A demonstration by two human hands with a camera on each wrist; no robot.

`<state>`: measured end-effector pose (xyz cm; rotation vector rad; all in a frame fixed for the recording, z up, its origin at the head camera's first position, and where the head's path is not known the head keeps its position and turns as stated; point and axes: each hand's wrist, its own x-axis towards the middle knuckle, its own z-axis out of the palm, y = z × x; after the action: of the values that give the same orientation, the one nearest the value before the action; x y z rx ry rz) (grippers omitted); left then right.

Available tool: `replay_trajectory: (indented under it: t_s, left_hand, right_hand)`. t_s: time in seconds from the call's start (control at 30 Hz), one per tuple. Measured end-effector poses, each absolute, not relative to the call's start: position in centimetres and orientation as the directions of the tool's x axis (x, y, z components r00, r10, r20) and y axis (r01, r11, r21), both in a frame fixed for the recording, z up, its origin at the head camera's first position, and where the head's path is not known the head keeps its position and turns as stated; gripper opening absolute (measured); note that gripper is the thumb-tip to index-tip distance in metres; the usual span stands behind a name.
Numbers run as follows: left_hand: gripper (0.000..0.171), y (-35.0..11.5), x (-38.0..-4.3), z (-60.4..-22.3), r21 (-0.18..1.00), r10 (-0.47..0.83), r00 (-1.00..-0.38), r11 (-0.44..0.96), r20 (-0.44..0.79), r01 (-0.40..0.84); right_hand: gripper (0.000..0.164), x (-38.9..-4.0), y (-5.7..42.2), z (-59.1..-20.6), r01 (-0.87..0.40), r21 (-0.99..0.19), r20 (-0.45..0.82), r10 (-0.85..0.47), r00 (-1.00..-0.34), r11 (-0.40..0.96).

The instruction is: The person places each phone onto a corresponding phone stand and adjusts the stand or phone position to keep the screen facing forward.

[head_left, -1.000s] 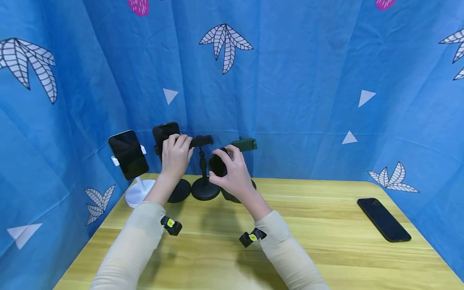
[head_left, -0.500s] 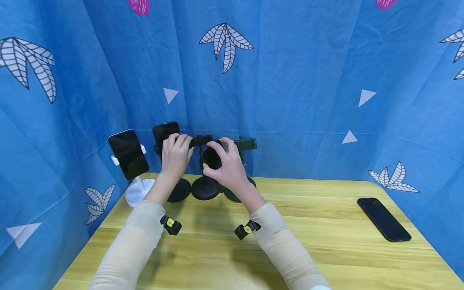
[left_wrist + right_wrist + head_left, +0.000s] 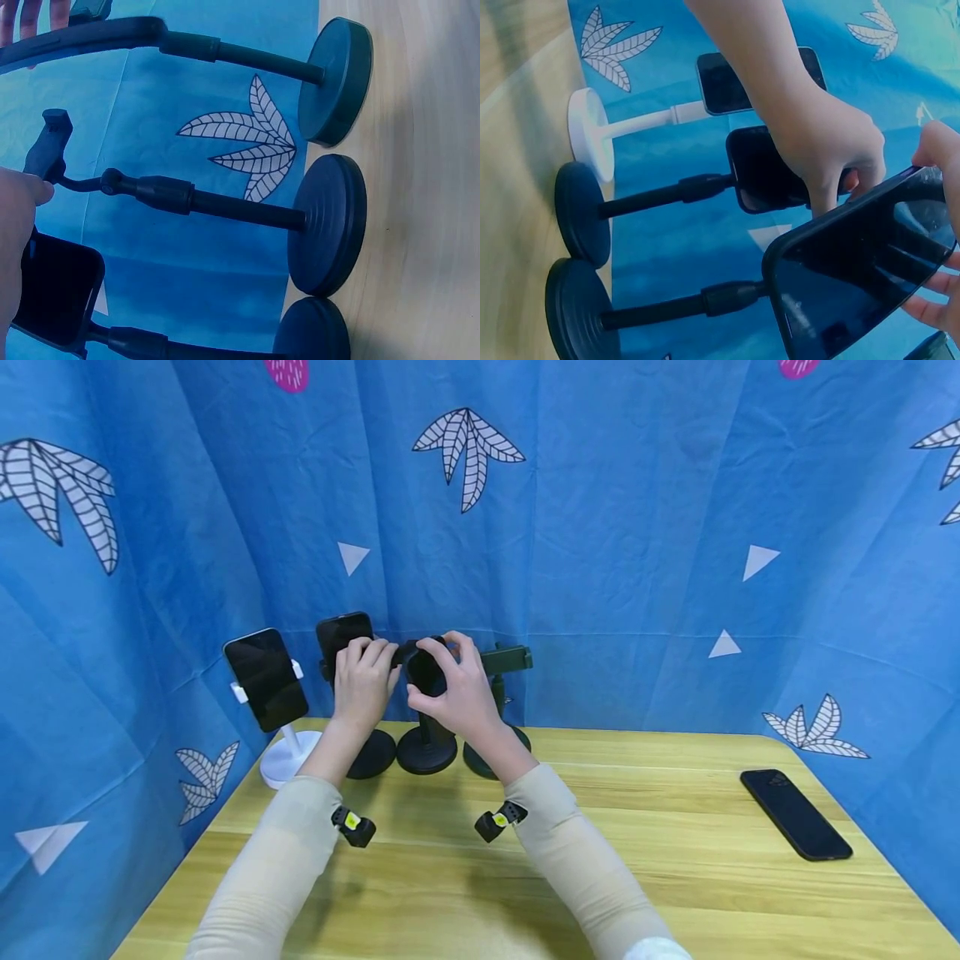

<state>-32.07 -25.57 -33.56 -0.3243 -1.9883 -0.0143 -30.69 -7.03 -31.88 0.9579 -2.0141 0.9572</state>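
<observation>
My right hand [image 3: 461, 689] holds a black smartphone [image 3: 855, 270] by its edges, thumb on one side and fingers on the other. The phone is tilted in front of the middle black phone stand [image 3: 247, 208], overlapping its clamp [image 3: 49, 146] in the head view. My left hand [image 3: 363, 681] grips one end of that clamp, its thumb showing in the left wrist view. Just behind the left hand, a second black stand [image 3: 667, 196] bears another dark phone [image 3: 341, 635], partly covered by the fingers.
A white stand [image 3: 281, 764] with a phone [image 3: 266, 681] stands at the far left. To the right of the middle stand is a dark green stand [image 3: 506, 658] with a bare clamp. Another black phone [image 3: 795, 814] lies on the wooden table [image 3: 637, 827] at right. A blue curtain [image 3: 622, 568] hangs behind.
My right hand has moved left with the smartphone, from in front of the green stand to the middle black stand's clamp. The left hand has stayed in place.
</observation>
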Motion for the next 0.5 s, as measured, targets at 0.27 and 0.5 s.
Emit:
replay_trajectory:
  t_s: [0.27,0.5]
  left_hand:
    - [0.029,-25.7,-32.1,-33.4,-0.137,0.228,-0.407,0.961,0.885,0.241]
    - [0.035,-26.1,-32.2,-33.2,-0.145,0.241,-0.427,0.959,0.872,0.245]
  right_hand:
    - [0.05,-31.5,-7.5,-31.4,-0.827,-0.353,0.814,-0.292,-0.502,0.438]
    - [0.05,-32.2,-7.8,-30.9,-0.819,-0.376,0.809,-0.279,-0.518,0.433]
